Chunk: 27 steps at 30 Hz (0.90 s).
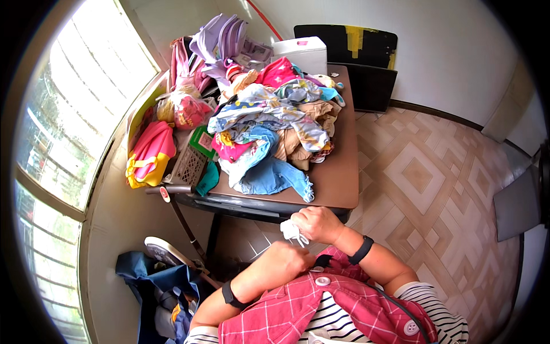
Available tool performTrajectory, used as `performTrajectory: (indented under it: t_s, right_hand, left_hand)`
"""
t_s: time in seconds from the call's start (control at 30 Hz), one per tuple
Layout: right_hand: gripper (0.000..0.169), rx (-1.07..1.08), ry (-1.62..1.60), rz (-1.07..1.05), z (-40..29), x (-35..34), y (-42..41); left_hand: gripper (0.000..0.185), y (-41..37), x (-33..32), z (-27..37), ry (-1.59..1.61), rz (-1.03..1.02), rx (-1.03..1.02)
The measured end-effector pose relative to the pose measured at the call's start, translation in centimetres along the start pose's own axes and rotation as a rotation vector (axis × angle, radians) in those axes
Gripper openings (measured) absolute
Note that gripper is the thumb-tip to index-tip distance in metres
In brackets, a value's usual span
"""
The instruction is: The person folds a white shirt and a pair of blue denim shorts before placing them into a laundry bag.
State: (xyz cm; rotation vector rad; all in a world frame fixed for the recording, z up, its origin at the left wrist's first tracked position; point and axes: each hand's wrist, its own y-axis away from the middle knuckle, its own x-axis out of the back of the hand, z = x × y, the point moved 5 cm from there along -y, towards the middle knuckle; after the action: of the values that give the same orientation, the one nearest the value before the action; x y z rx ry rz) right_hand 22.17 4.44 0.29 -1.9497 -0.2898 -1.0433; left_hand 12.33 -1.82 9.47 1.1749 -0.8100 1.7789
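Note:
Near the front edge of the brown table, my right hand [319, 224] grips a small white item [293, 231] that looks soft and crumpled; what it is cannot be made out. My left hand [288, 258] is slightly lower, close to my chest, its fingers curled and turned from view, so I cannot tell if it holds anything. Beyond both hands a heap of clothes [266, 109] covers much of the tabletop [333, 180]. Light-blue denim with a frayed hem [279, 174] lies on its near side.
Left of the heap are a plastic basket [187, 165], a pink-and-yellow bag [150, 157], a green card with a printed code [203, 141] and backpacks [219, 38]. A white box [303, 53] stands behind. On the lower left is a blue bag of cloth [146, 284].

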Motion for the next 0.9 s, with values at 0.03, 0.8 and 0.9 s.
performTrajectory:
  t_s: [0.03,0.8,0.9]
  right_hand:
    - [0.011,0.035,-0.005,-0.029,-0.8,0.0,-0.1]
    - [0.016,-0.112,-0.035,0.409,-1.8,3.3,0.3]
    - [0.016,-0.09,0.019,0.4,-2.2,2.5,0.2]
  left_hand:
    - [0.007,0.1,0.7,-0.6,0.007,0.103,-0.028]
    - [0.023,3.5,-8.6,-7.4,1.304,0.421,0.787]
    - [0.025,4.4,-7.4,-7.3,1.076,0.512,0.853]
